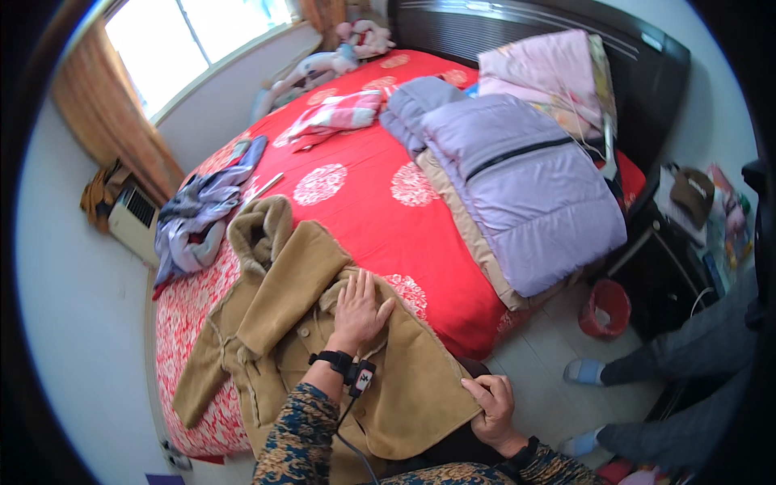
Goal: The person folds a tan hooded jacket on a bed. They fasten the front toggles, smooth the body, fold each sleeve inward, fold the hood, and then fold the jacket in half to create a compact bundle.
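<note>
A tan hooded coat (418, 376) with a fleece lining lies spread over the near edge of the bed. Its hood (276, 221) points toward the far left, and one sleeve (297, 285) is folded across the front. My left hand (357, 309) rests flat on the coat by the fleecy edge, fingers spread. At the lower right, my right hand (494, 409) pinches the corner of the coat's front panel between thumb and fingers. A button (304, 332) shows on the coat's front.
Folded lavender padded jackets (527, 194) lie at the bed's right side. Rumpled clothes (200, 224) lie at its left, and a checked garment (339, 115) farther back. The red bedspread (364, 230) covers the bed. A red bin (605, 309) and another person's legs (679, 357) are at the right.
</note>
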A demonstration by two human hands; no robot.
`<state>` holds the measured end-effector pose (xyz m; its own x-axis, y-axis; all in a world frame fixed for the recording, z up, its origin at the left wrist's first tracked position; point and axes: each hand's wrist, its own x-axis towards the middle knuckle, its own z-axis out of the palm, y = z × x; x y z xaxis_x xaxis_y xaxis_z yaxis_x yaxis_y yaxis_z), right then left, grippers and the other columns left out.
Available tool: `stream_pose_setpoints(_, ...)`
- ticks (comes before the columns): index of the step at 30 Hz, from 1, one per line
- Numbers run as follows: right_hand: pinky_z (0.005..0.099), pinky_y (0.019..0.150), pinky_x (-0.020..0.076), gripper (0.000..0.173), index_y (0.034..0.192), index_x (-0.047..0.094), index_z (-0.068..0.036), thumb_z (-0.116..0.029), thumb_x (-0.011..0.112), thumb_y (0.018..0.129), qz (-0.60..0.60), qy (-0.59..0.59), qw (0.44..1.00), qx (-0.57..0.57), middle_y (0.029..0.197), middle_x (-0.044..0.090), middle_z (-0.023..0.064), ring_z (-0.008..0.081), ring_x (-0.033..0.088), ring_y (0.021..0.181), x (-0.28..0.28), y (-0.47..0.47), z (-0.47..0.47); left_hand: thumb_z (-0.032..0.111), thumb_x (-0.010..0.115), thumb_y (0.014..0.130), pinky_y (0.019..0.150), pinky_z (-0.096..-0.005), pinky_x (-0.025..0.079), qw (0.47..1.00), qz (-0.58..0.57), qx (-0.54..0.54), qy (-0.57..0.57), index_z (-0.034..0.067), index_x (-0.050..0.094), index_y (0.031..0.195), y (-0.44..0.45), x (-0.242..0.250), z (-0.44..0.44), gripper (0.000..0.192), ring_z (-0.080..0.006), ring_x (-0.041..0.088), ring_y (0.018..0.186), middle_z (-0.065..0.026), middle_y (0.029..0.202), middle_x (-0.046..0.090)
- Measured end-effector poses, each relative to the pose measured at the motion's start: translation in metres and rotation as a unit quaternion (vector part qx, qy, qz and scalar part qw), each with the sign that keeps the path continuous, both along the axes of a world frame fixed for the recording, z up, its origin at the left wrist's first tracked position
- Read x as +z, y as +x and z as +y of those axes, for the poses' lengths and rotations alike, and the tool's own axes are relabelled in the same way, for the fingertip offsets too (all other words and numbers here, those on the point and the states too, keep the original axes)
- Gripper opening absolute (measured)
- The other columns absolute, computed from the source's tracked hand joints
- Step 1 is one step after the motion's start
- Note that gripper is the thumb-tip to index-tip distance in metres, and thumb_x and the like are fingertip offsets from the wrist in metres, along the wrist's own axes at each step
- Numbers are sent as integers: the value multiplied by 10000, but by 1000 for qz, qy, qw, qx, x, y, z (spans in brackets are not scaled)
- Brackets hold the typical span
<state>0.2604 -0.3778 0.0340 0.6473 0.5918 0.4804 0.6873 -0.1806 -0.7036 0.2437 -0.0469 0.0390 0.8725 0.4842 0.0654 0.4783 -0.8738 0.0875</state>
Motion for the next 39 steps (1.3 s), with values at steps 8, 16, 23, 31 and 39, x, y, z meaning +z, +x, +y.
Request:
stream_pose_setpoints(8,411,819,440,492,1167,695,-81,19,605,694,32,9,999,18,1021,590,98,309,542,925,-3,12,-2,656,407,943,1202,-563,137,984,178,-7,13,106,342,1539,-5,-46,-20,814,-290,181,1521,-70,1627,280)
stream_pose_setpoints(16,407,809,453,475,1144,696,-77,31,593,693,23,25,999,15,990,600,94,308,550,914,-4,10,0,380,390,1027,1196,-562,165,979,140,-149,-1,120,337,1537,-72,-30,-60,575,-311,243,1491,-59,1599,331)
stream_pose_setpoints(23,413,817,460,460,1143,691,-72,36,576,711,-6,24,1000,8,988,603,111,319,553,912,-8,3,-3,359,533,951,1152,-545,255,982,104,-125,-97,90,367,1501,-136,9,-83,634,-338,311,1457,-129,1571,355)
stream_pose_setpoints(31,414,868,458,392,1184,664,-70,-4,568,810,-72,13,997,-12,1015,616,128,336,561,963,-12,-4,-2,347,671,881,1150,-492,295,976,-92,171,-94,34,380,1462,-276,35,22,722,-385,353,1409,-230,1487,411)
stream_pose_setpoints(39,423,915,439,325,1177,642,-53,-109,606,859,-113,-30,992,-45,1032,626,133,341,568,1006,-8,-17,6,354,650,933,1139,-403,320,556,-580,398,-443,8,409,1417,-471,-100,151,642,-300,415,1357,-188,1494,399)
